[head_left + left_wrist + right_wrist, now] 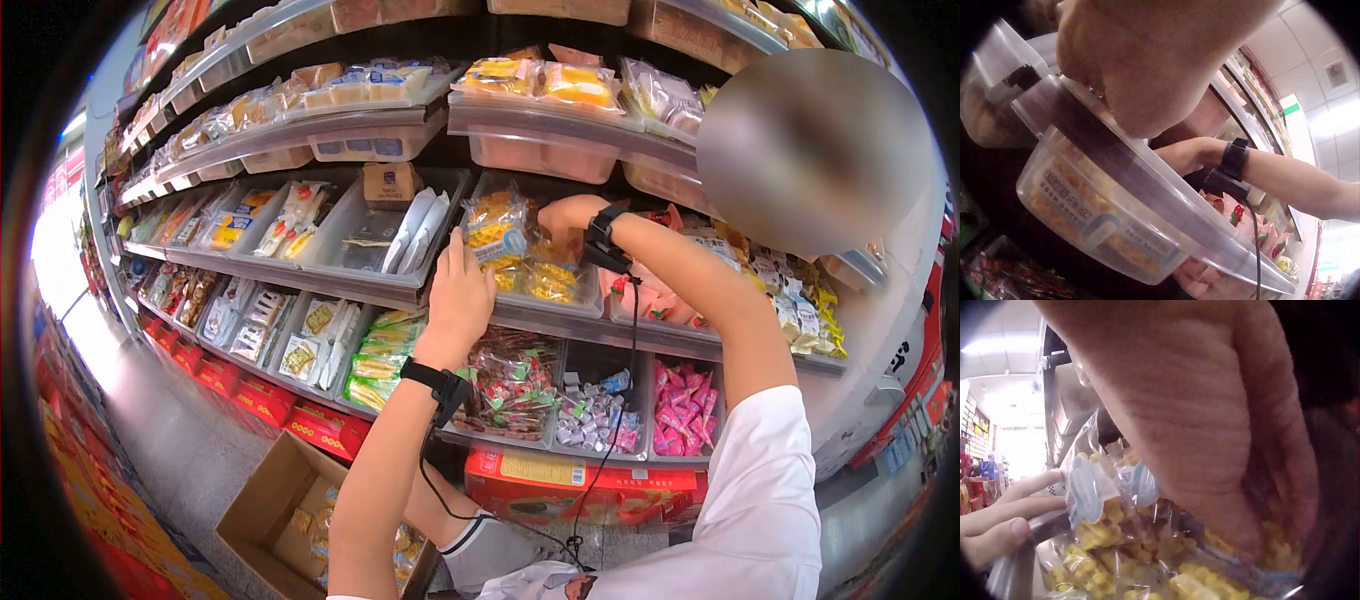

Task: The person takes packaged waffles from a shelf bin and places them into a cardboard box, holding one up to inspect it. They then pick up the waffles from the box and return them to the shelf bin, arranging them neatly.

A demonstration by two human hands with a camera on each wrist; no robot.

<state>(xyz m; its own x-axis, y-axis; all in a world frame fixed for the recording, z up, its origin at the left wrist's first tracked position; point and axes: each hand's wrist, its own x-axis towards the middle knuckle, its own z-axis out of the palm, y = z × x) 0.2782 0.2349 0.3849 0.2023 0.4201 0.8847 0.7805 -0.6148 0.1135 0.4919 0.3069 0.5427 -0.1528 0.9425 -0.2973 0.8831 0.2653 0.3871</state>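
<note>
A clear bin [597, 299] on the middle shelf holds bagged yellow snacks [497, 222] with blue-and-white labels. My right hand [572, 216] reaches down into this bin from the back, thumb and fingers around a snack packet [1279, 547]; its fingertips are partly hidden among the bags. At the bin's left side, my left hand [461, 292] rests with its fingers straight, close against the front bag. In the right wrist view, the left fingers [1019, 515] lie by the bin's rim and the labelled bag [1088, 494]. The left wrist view shows the bin's front wall [1100, 219] below the left hand.
Pink strawberry-print packets [650, 298] fill the bin to the right. A divided bin [335, 235] with white packets stands on the left. Lower bins hold red packets [510, 385] and pink sweets [685, 410]. An open cardboard box [262, 500] with packets stands on the floor. Cables hang from both wrists.
</note>
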